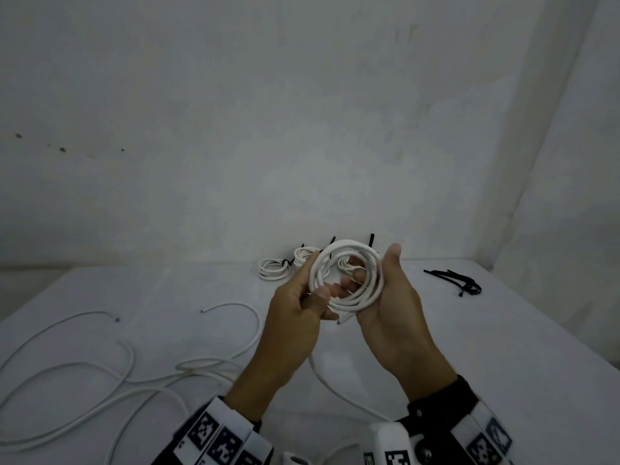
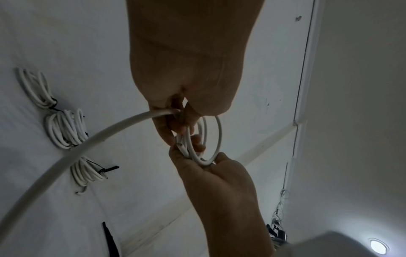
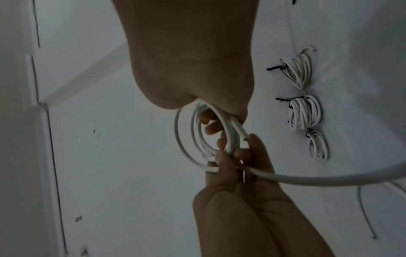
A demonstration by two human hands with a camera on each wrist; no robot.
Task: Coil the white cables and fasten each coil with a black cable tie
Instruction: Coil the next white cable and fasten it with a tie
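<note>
The white cable coil (image 1: pixel 347 280) sits clamped between the grip of the left hand (image 1: pixel 297 317) and right hand (image 1: pixel 396 307), above the worktop (image 1: pixel 469 330). Tied coils (image 1: pixel 273 268) lie beyond; loose black cable ties (image 1: pixel 453 280) far right, loose cables (image 1: pixel 100 374) near left.

— How many coils? 
— Three tied coils (image 1: pixel 274 269) at the desk's (image 1: pixel 503 330) far edge, and one untied coil (image 1: pixel 349 280).
— Spare ties (image 1: pixel 453 280)? 
— A bunch, count unclear.

The head view looks down and forward over the white table (image 1: pixel 503 330) toward the far wall. Both wrist views sit close behind the fingers, facing the far side; all three share the held cable coil (image 1: pixel 347 280) and tied coils (image 2: pixel 66 128).
</note>
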